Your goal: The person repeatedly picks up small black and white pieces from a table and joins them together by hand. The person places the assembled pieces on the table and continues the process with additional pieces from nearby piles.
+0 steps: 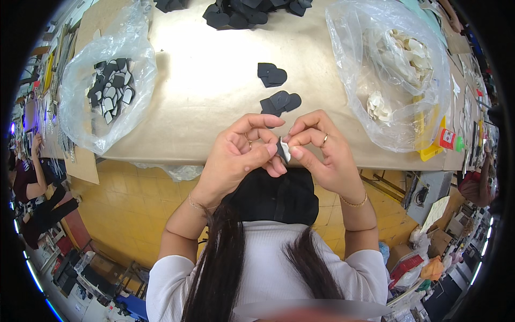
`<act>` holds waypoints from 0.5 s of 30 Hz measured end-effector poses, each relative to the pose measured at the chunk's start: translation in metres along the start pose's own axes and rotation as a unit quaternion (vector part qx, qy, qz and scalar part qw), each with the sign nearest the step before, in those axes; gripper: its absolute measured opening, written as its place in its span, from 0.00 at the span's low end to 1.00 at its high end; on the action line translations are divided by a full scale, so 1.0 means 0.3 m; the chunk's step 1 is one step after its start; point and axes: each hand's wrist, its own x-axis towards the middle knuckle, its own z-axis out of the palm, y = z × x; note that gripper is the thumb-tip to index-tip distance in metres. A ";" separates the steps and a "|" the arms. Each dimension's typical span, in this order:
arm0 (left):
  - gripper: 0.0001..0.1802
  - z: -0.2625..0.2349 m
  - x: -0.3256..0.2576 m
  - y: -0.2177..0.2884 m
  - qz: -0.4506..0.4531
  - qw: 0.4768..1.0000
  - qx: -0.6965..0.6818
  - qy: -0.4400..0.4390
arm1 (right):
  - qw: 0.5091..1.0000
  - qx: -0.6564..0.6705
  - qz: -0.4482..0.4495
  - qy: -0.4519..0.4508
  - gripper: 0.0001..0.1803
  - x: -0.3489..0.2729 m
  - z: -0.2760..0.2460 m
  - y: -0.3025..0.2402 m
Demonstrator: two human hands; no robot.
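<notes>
The left hand (236, 153) is part-curled with its fingers spread, thumb and fingertips pinching the dark side of a small black-and-white piece (283, 151); the right hand (324, 153) has thumb and forefinger closed on the pale edge of the same piece, its other fingers loosely bent; that piece is held up just off the near edge of the counter (206, 75), and it looks partway done, though its exact joining is too small to tell; the clear plastic bag at left (75, 104) holds a modest heap of black-and-white tabs (111, 88), which I would judge to be the done ones; the larger clear plastic bag at right (343, 59) holds loose off-white pieces (416, 53) deep inside and a smaller off-white cluster (379, 107) nearer its mouth, seemingly supply; on the counter between the bags lie two small overlapping groups of plain black pieces, one farther (272, 75) and one nearer (280, 102), with a big pile of black pieces (236, 13) at the far edge; much, it seems, is left.
</notes>
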 end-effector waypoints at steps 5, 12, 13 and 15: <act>0.13 0.003 -0.006 -0.020 0.059 0.998 0.011 -0.005 | 1.000 0.021 0.004 0.001 0.03 -0.002 0.001 0.013; 0.08 0.001 -0.006 -0.035 0.090 0.995 0.037 -0.006 | 0.998 -0.046 -0.030 0.043 0.02 -0.006 0.015 -0.010; 0.07 -0.004 -0.003 -0.033 0.084 0.996 0.027 -0.011 | 0.997 -0.057 -0.035 0.049 0.02 -0.004 0.016 -0.016; 0.07 -0.005 -0.001 -0.033 0.091 0.995 0.024 -0.014 | 0.995 -0.076 -0.034 0.058 0.02 -0.001 0.017 -0.029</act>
